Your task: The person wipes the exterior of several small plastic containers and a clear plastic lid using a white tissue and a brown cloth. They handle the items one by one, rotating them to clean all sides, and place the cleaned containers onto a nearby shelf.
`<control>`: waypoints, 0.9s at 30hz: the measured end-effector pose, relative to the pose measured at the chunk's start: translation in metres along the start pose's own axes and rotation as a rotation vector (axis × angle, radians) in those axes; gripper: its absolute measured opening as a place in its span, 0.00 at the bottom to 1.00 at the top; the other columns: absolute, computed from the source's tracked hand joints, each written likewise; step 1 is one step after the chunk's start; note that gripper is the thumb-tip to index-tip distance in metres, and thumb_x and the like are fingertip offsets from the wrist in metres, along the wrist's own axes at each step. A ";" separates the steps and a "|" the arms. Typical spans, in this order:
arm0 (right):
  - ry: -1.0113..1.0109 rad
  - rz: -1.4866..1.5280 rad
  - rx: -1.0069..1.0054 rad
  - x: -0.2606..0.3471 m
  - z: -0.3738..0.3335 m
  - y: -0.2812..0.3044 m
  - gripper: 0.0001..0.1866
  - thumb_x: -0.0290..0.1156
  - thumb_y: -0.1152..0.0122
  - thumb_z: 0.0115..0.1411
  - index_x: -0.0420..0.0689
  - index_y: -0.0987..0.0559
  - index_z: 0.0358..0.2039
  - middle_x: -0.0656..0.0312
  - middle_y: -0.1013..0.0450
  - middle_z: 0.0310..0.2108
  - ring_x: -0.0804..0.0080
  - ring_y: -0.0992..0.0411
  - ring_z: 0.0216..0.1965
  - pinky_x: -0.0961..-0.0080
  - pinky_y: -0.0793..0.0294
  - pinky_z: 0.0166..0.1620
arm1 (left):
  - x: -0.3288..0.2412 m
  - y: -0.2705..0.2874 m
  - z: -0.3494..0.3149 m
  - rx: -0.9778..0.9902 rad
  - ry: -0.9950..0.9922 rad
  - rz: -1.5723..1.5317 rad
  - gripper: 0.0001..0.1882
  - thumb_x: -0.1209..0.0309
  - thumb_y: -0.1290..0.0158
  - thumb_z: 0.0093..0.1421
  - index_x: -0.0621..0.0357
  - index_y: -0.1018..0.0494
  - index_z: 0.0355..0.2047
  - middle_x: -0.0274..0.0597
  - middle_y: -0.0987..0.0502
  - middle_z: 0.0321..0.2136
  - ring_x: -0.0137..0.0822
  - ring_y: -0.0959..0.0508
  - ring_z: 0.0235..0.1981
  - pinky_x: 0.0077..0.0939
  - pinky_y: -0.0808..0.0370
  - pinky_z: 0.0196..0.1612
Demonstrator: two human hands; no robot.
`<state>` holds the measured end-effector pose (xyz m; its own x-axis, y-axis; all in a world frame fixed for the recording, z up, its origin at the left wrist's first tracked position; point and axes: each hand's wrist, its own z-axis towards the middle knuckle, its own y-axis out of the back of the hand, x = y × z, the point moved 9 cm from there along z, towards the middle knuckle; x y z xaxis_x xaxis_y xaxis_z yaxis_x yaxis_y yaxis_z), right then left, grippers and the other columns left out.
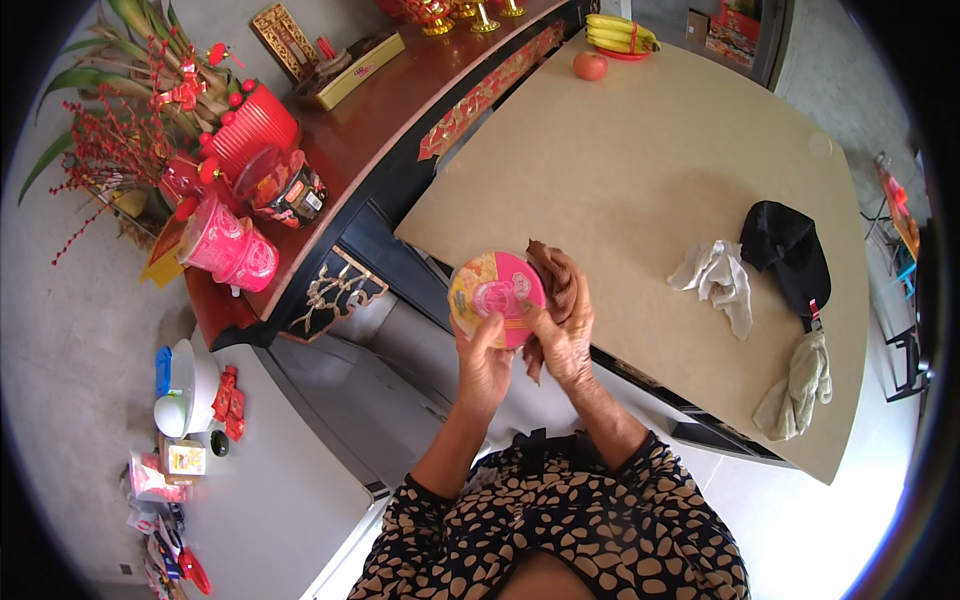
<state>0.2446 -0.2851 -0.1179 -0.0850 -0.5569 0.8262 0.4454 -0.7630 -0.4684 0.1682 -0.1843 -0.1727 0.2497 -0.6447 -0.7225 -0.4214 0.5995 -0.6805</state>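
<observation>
In front of my body, at the near edge of the beige table, I hold up a round tub with a pink and yellow lid facing me. My left hand grips it from below, the thumb lying on the lid. My right hand is closed around a crumpled brown cloth and steadies the tub's right side, its thumb against the lid. Fingers behind the tub are hidden, and so is most of the tub's side.
A dark red altar table on the left bears pink cups, a black-and-red tub and a red pot. The beige table holds bananas, a red fruit, a white cloth, a black cap and a greyish glove-like cloth.
</observation>
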 end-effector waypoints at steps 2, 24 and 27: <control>-0.098 0.012 0.098 0.011 0.013 -0.001 0.30 0.22 0.42 0.54 0.38 0.39 0.57 0.46 0.38 0.59 0.59 0.37 0.59 0.68 0.38 0.60 | -0.012 0.003 -0.001 0.068 -0.033 0.010 0.26 0.59 0.53 0.64 0.58 0.41 0.59 0.46 0.32 0.54 0.40 0.32 0.56 0.45 0.33 0.58; -0.007 -0.265 0.238 -0.010 -0.010 -0.028 0.35 0.53 0.60 0.66 0.47 0.50 0.66 0.46 0.54 0.65 0.52 0.55 0.66 0.59 0.54 0.65 | -0.040 -0.017 -0.001 0.003 0.026 -0.163 0.30 0.51 0.50 0.61 0.57 0.38 0.57 0.44 0.28 0.49 0.41 0.25 0.49 0.37 0.23 0.48; 0.069 -0.509 0.230 -0.006 -0.028 -0.031 0.36 0.45 0.53 0.66 0.48 0.54 0.68 0.45 0.54 0.65 0.47 0.55 0.65 0.56 0.57 0.66 | -0.032 -0.018 -0.009 -0.050 0.100 -0.213 0.32 0.47 0.52 0.61 0.57 0.38 0.58 0.46 0.30 0.53 0.42 0.28 0.54 0.38 0.29 0.55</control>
<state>0.2062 -0.2677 -0.1172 -0.3944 -0.1631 0.9044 0.5152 -0.8541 0.0706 0.1604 -0.1788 -0.1361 0.2510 -0.7994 -0.5459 -0.4117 0.4223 -0.8076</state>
